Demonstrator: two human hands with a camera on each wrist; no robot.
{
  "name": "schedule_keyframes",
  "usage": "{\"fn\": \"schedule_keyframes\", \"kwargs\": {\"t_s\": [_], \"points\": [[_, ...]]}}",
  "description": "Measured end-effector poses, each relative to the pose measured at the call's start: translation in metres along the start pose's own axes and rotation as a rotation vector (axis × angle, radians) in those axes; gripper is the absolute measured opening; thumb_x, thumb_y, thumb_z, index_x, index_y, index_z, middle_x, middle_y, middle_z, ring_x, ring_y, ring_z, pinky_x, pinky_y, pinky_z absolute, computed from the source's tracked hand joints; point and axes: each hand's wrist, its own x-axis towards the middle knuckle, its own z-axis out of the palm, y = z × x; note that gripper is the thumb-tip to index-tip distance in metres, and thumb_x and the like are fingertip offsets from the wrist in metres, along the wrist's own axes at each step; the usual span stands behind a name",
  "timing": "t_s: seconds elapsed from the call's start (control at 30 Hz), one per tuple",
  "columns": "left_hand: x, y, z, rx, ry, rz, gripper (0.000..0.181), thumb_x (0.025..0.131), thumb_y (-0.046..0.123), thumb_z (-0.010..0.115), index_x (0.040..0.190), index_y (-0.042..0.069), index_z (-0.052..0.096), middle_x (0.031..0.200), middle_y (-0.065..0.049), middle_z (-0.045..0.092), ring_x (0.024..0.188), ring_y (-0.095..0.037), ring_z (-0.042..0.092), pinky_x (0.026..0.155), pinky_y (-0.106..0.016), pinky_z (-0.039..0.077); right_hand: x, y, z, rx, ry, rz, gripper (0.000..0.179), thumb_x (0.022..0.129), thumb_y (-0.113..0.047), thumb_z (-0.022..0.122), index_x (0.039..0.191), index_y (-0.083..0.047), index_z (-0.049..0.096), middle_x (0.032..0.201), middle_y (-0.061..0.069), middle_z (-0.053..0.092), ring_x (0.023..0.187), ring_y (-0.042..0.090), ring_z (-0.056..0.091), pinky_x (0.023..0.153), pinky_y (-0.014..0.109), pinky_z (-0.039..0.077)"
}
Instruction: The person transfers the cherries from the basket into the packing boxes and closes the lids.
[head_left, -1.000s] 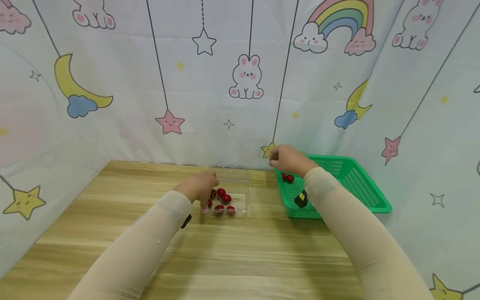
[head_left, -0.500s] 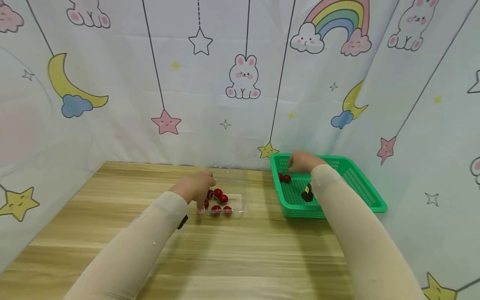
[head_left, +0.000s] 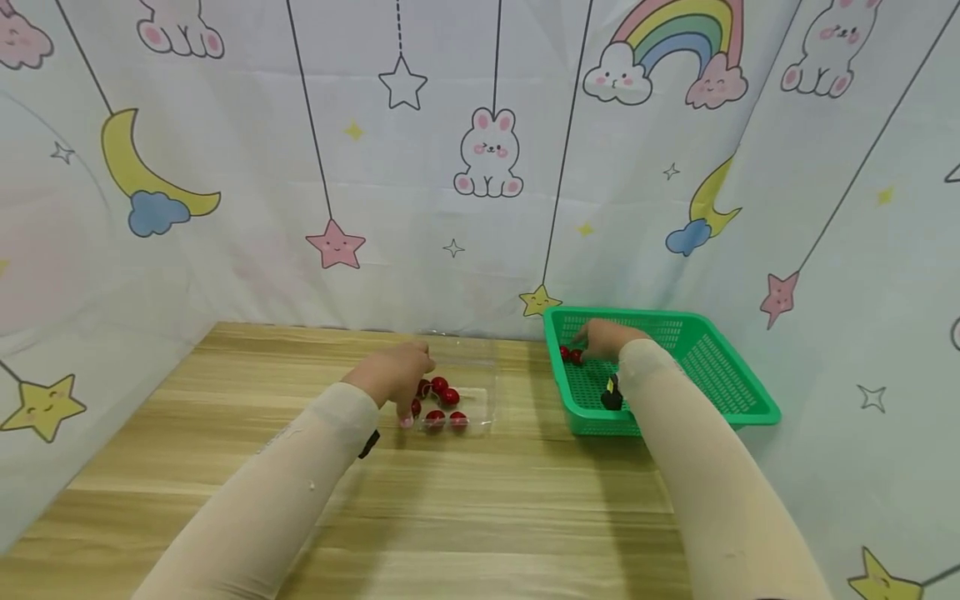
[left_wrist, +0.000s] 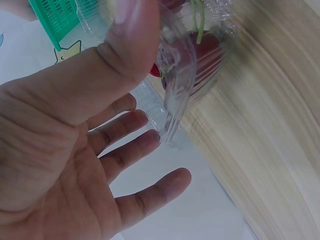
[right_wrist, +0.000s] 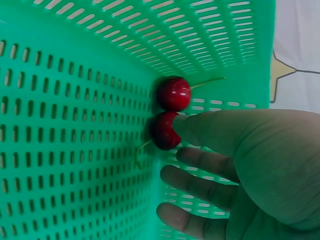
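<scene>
Box (head_left: pixel 491 396) and basket (head_left: pixel 708 375) hold cherries (head_left: pixel 450 397). Left grip (head_left: pixel 390 375) is slack at the box; right grip (head_left: pixel 606 338) — slack too — has dropped lower.

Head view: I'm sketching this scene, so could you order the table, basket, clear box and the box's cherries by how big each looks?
1. Table
2. Basket
3. Clear box, partly behind the left hand
4. Cherries, too alike to rank among themselves

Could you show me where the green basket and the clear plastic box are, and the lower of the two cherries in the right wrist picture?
Green basket (head_left: pixel 720 375): head view, right inner wall.
Clear plastic box (head_left: pixel 478 424): head view, front wall.
Lower cherry (right_wrist: pixel 163 133): right wrist view, red skin.
</scene>
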Motion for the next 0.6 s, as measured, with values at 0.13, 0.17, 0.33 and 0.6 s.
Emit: {"fn": "schedule_keyframes", "kwargs": {"t_s": [0.13,0.17,0.33,0.6], "points": [[0.000,0.000,0.001,-0.003,0.000,0.002,0.109,0.074,0.021,0.109,0.167,0.003,0.055,0.169,-0.020,0.051,0.158,-0.041,0.052,0.126,-0.057,0.054,0.004,0.001,0.008,0.035,-0.004,0.016,0.048,0.112,-0.013,0.072,0.159,-0.004,0.065,0.173,0.028,0.051,0.135,0.041,0.072,0.089,0.044,0.069],[0.000,0.000,0.001,-0.006,0.000,0.003,0.109,0.074,0.021,0.109,0.167,0.003,0.055,0.169,-0.020,0.051,0.158,-0.041,0.052,0.126,-0.057,0.054,0.005,0.001,0.009,0.048,-0.008,0.019,0.047,0.112,-0.012,0.072,0.158,-0.003,0.066,0.171,0.028,0.053,0.131,0.040,0.074,0.087,0.043,0.070],[-0.003,0.001,0.000,-0.015,0.004,0.013,0.105,0.075,0.020,0.108,0.166,0.003,0.058,0.172,-0.021,0.048,0.162,-0.042,0.048,0.130,-0.056,0.050,0.006,0.003,0.014,0.042,0.000,-0.007,0.034,0.110,-0.008,0.073,0.144,-0.002,0.076,0.158,0.028,0.065,0.113,0.033,0.078,0.078,0.039,0.070],[-0.004,0.001,-0.001,-0.014,0.006,0.014,0.107,0.075,0.020,0.109,0.167,0.003,0.056,0.177,-0.022,0.043,0.166,-0.043,0.044,0.134,-0.056,0.046,0.006,0.000,0.011,0.027,0.006,0.010,0.030,0.110,-0.010,0.074,0.139,-0.005,0.080,0.158,0.027,0.065,0.115,0.034,0.076,0.078,0.038,0.067]]}}
